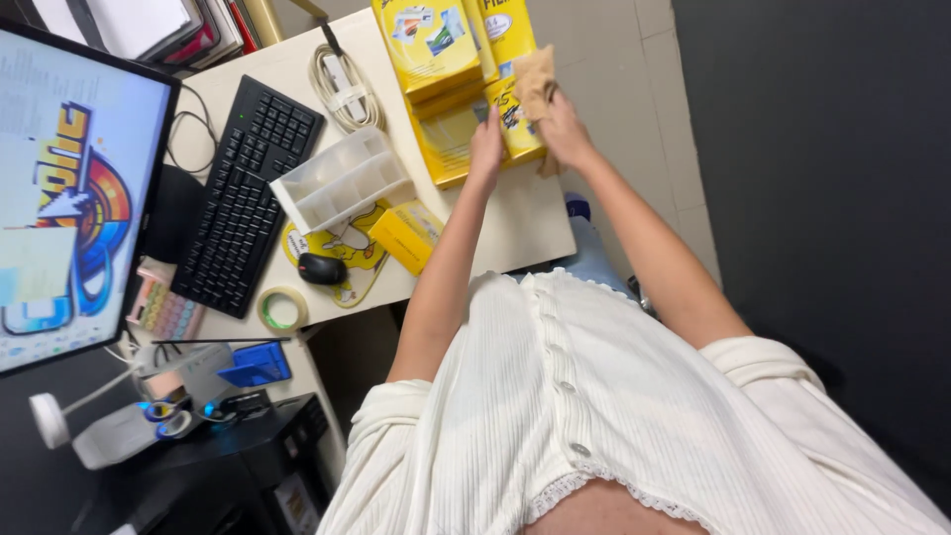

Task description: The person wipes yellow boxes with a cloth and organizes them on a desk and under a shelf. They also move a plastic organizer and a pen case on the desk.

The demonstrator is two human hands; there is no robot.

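Note:
My left hand [485, 144] presses flat on a stack of yellow packs [446, 129] at the far right end of the white desk [525, 223]. My right hand [565, 129] grips a tan cloth [535, 79] and holds it against a narrow yellow pack [517, 134] on the same stack. More yellow packs [428, 45] lie just beyond. Both arms reach forward from my white ribbed top.
A white divided tray [342, 178], small yellow box [406, 236], black keyboard [248, 193], black mouse [322, 268] on a yellow mat, tape roll [282, 309] and coiled white cable [342, 89] share the desk. A monitor [69, 188] stands left. A blue-capped bottle [580, 210] sits below the desk edge.

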